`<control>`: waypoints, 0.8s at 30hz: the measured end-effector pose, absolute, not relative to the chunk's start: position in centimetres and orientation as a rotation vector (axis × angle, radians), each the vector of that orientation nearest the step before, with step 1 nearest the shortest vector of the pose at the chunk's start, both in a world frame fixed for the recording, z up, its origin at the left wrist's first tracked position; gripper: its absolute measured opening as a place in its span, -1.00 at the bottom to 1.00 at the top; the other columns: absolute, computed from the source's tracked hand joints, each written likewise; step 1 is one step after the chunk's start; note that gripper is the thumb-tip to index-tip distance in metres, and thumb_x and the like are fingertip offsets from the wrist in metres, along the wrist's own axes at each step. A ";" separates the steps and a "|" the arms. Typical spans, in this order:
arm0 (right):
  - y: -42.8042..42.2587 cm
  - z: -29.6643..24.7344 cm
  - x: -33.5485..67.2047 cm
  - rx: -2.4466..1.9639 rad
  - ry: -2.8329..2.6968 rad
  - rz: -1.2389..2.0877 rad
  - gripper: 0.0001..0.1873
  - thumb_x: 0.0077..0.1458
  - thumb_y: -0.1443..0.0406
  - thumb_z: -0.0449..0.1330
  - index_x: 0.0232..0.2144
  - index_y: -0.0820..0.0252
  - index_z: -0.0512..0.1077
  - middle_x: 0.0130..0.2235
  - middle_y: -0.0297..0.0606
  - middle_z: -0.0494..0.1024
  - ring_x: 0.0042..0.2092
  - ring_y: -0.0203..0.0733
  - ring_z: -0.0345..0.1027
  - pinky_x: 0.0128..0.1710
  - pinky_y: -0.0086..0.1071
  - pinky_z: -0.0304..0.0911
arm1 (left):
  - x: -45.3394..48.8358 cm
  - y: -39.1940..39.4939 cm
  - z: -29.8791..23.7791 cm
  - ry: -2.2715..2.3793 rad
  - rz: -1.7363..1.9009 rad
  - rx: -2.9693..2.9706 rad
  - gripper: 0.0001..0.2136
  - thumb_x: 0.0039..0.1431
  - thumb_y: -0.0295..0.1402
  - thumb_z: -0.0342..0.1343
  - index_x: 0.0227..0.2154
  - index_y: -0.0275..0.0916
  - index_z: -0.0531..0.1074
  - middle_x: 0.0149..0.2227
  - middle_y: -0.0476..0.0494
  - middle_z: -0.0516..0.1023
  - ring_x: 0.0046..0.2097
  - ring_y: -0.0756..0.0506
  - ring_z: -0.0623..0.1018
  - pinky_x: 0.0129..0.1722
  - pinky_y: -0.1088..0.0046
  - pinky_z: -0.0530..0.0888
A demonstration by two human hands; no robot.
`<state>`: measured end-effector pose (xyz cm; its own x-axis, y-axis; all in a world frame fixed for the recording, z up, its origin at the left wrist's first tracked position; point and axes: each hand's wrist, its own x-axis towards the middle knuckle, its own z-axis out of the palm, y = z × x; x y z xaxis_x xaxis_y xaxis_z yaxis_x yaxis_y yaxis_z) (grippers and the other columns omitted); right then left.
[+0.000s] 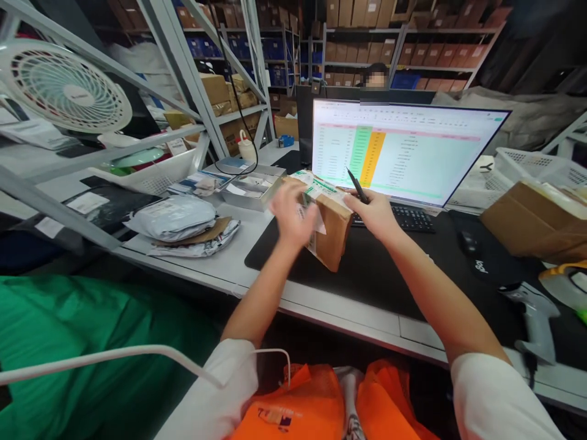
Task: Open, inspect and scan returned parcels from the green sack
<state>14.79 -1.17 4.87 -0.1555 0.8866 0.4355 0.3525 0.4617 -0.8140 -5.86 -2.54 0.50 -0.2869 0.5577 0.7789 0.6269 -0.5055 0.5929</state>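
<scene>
A brown cardboard box (334, 232) with white and green tape or labels on top stands tilted above the black desk mat. My left hand (293, 214) is at its left side, blurred by motion, with the thumb beside a loose white paper slip (320, 223). Whether those fingers grip the box or only touch it I cannot tell. In my right hand (376, 214) is a slim black pen (358, 186), pointing up and to the left. That hand's fingertips also meet the box's upper right corner.
Behind the box stands a monitor (413, 153) with a spreadsheet, and a keyboard (413, 219) below it. Wrapped parcels (174, 219) and a grey tray (254, 189) lie left. To the right are a mouse (468, 243), a barcode scanner (534, 318) and another carton (536, 220). A person sits beyond the monitor.
</scene>
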 end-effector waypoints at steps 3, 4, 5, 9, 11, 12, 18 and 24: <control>-1.1 5.1 15.2 -1.056 -1.755 0.706 -0.54 0.07 0.00 0.32 -0.12 0.21 0.64 -0.16 -0.26 0.66 -0.05 -0.03 0.47 0.08 -0.16 0.27 | -12.2 2.0 1.7 -1.861 -2.413 -1.755 -0.44 0.14 0.09 0.17 0.07 -0.17 0.39 0.26 -0.35 0.42 0.35 -0.29 0.34 0.31 0.01 0.26; -0.9 5.3 15.4 -1.056 -1.762 0.712 -0.52 0.05 0.00 0.32 -0.11 0.22 0.64 -0.16 -0.25 0.66 -0.05 -0.03 0.47 0.08 -0.15 0.27 | -13.4 3.1 2.0 -1.950 -2.536 -1.900 -0.45 0.15 0.12 0.14 0.04 -0.19 0.41 0.21 -0.36 0.47 0.30 -0.29 0.41 0.27 0.01 0.33; -0.6 5.6 15.5 -1.063 -1.759 0.720 -0.51 0.03 0.01 0.32 -0.11 0.22 0.64 -0.17 -0.24 0.65 -0.06 -0.03 0.47 0.07 -0.15 0.28 | -14.1 3.9 2.2 -2.024 -2.632 -2.034 -0.45 0.16 0.14 0.12 0.00 -0.20 0.43 0.15 -0.36 0.53 0.24 -0.30 0.47 0.22 0.01 0.39; 1.7 7.0 17.0 -1.107 -1.688 0.829 -0.50 -0.04 0.08 0.31 -0.08 0.24 0.62 -0.21 -0.24 0.63 -0.14 -0.08 0.45 -0.05 -0.22 0.32 | -13.3 1.7 2.5 -2.115 -2.644 -2.249 -0.51 0.10 0.08 0.19 -0.07 -0.19 0.52 0.06 -0.25 0.63 0.15 -0.32 0.55 0.19 0.03 0.44; 2.9 7.6 18.1 -1.131 -1.703 0.930 -0.49 -0.06 0.12 0.31 -0.06 0.24 0.62 -0.21 -0.23 0.62 -0.18 -0.11 0.44 -0.11 -0.25 0.32 | -12.2 -1.0 2.4 -2.088 -2.434 -2.408 -0.53 0.07 -0.04 0.26 0.01 -0.13 0.54 0.14 -0.16 0.59 0.21 -0.31 0.50 0.26 0.05 0.39; 3.4 7.9 18.7 -1.146 -1.742 0.958 -0.50 -0.05 0.14 0.31 -0.05 0.24 0.62 -0.20 -0.22 0.62 -0.19 -0.11 0.43 -0.12 -0.25 0.32 | -11.6 -2.1 2.3 -2.073 -2.324 -2.491 -0.54 0.06 -0.08 0.28 0.02 -0.12 0.55 0.15 -0.13 0.58 0.22 -0.30 0.49 0.28 0.06 0.37; 2.3 9.1 19.7 -1.301 -1.947 0.156 -0.53 0.19 0.10 0.22 0.02 0.26 0.62 -0.08 -0.02 0.53 -0.04 0.06 0.41 0.08 -0.04 0.30 | -8.5 -3.1 1.8 -1.877 -2.476 -2.312 -0.61 0.09 -0.14 0.19 -0.04 -0.15 0.55 0.00 -0.13 0.59 0.05 -0.26 0.56 0.08 0.14 0.51; -5.9 9.5 18.9 -1.297 -2.277 -0.136 -0.51 0.41 0.09 0.01 0.16 0.15 0.55 -0.07 0.00 0.57 -0.05 0.12 0.47 0.01 -0.05 0.36 | -7.2 -3.9 1.7 -1.816 -2.359 -2.609 -0.55 -0.05 -0.07 0.36 -0.13 -0.17 0.48 -0.13 -0.11 0.57 -0.09 -0.20 0.56 -0.11 0.29 0.52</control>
